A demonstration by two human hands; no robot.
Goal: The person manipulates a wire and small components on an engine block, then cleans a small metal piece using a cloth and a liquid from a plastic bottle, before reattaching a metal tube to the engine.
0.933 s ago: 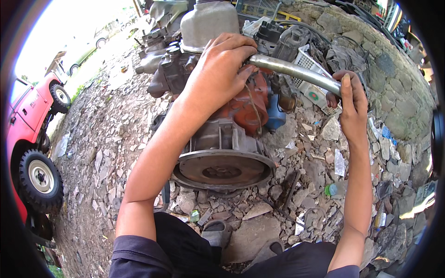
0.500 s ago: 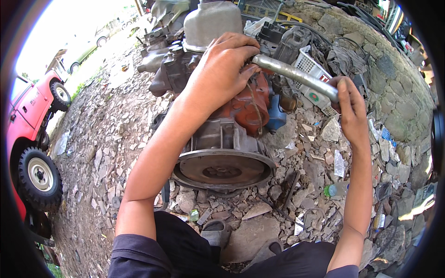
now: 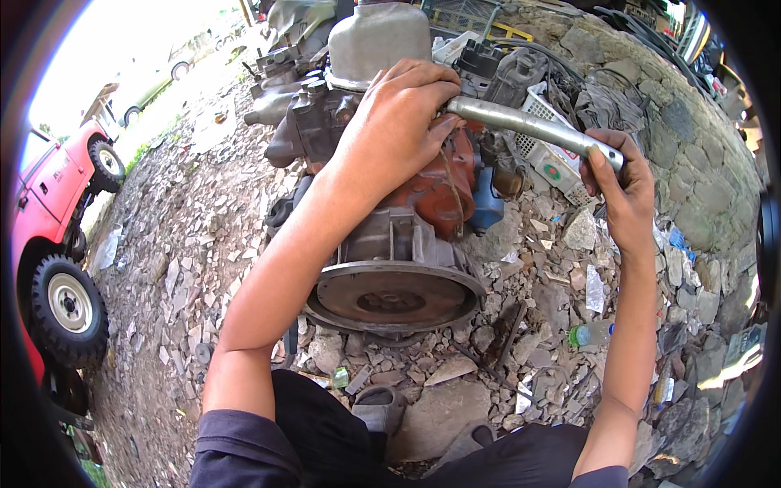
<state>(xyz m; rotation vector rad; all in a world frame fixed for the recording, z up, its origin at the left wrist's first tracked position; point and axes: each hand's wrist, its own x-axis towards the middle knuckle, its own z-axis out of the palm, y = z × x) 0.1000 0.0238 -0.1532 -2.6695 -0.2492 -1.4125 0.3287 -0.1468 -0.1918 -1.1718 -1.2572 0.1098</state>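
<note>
A long grey metal pipe (image 3: 533, 126) (prob. a lever or extension bar) is seen lying across the top of an old engine block (image 3: 407, 203), its long axis running from upper centre down toward the right. Its inner end is covered by the left hand (image 3: 399, 122), which is closed over it where it meets the orange-red part of the engine; whatever fitting sits under the palm is hidden. The outer, free end is held by the right hand (image 3: 622, 191), fingers wrapped round it, thumb laid along the pipe. So both grips are shut on the same bar, one at each end, w/ the bare mid-length between them. The right hand is the one farther from the engine, at the end where leverage is greatest; the left is at the pivot end.

The engine rests on stony rubble (image 3: 203, 244), flywheel disc (image 3: 390, 293) facing the person. Just beyond the pipe a white plastic crate (image 3: 553, 163) is seen. A green-capped bottle (image 3: 590, 335) lies among the stones at right; a red vehicle (image 3: 53, 203) stands well apart at left.
</note>
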